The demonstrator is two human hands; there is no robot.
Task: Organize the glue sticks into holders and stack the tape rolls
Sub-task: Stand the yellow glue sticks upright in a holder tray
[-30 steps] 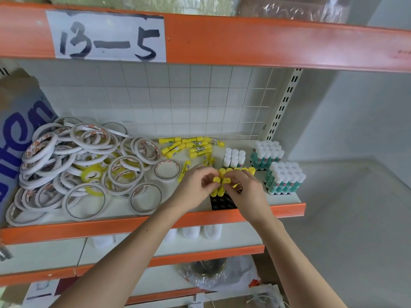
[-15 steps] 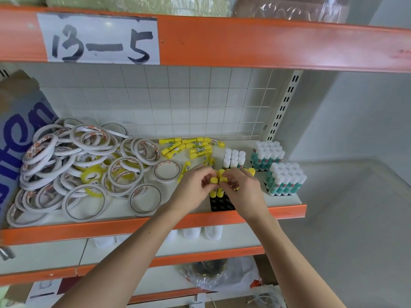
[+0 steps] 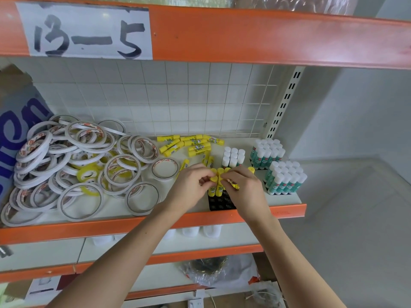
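Both my hands meet just right of the frame's center, over the black holder that sits at the front edge of the shelf. My left hand has its fingers curled, pinching the cap of an upright yellow glue stick in the holder. My right hand pinches another yellow stick, which lies tilted across my fingertips just above the holder. A few more yellow sticks stand upright in the holder between my hands, and the front rows of its round holes are bare.

Behind my hands, toward the middle of the frame, loose yellow glue sticks lie flat in a small heap on the shelf. To their right stands a little cluster of white-capped sticks, and further right two blocks of green sticks with white caps stand upright.

The tape rolls fill the left half of the shelf in a loose, overlapping pile, some flat and some leaning on each other. One roll lies alone near my left hand. At the upper left, a paper label reads 13-5.
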